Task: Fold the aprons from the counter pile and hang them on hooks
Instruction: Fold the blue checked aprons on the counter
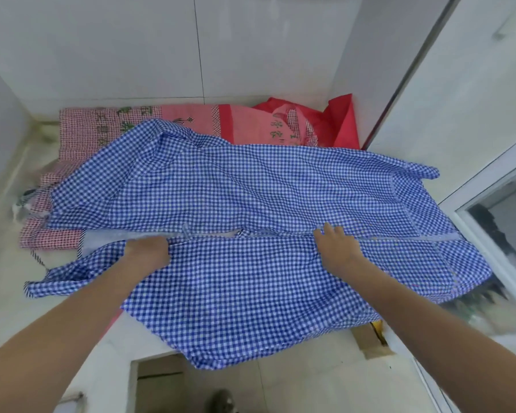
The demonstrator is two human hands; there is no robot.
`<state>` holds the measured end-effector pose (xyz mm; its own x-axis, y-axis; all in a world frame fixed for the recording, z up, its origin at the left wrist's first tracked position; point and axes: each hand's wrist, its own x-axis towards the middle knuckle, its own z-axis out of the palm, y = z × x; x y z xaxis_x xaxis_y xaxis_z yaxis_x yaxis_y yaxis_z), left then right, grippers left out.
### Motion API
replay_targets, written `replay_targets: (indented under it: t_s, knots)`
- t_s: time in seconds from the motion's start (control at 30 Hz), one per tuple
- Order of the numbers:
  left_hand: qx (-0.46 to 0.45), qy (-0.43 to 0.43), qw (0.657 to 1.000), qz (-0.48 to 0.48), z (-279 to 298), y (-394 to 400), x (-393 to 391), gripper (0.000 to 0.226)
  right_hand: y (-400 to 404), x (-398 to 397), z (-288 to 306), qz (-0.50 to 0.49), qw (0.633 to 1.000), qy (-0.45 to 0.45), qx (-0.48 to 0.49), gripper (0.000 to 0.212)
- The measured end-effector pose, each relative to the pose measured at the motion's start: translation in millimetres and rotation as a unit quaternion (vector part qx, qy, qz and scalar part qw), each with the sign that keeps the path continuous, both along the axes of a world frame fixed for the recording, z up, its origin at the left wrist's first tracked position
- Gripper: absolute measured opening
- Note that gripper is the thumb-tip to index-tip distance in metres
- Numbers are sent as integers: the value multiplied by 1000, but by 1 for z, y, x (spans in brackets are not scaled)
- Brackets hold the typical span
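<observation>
Blue-and-white gingham apron (251, 204): one, spread under both hands. Hands: two, the left hand (148, 253) and the right hand (337, 248). Red-and-white checked aprons (96, 129): at least two beyond the left hand. Plain red cloth (340, 120): one beyond the right hand. Table (6, 263): one.

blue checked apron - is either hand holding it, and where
The left hand grips the blue checked apron at its folded edge across the middle. The right hand rests on that same edge, fingers spread; no clear grip.
</observation>
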<state>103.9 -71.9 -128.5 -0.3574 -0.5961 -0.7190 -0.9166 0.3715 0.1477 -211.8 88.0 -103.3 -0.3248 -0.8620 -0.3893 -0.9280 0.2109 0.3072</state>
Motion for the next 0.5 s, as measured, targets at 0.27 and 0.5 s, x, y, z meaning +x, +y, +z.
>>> replay_targets:
  t_s: [0.27, 0.5]
  knots:
    - [-156, -235, 959, -39, -8, 18, 9, 34, 15, 9, -44, -110, 985, -7, 134, 74]
    - [-373, -70, 908, -180, 7, 48, -34, 54, 9, 9, -33, -70, 989, 19, 129, 66]
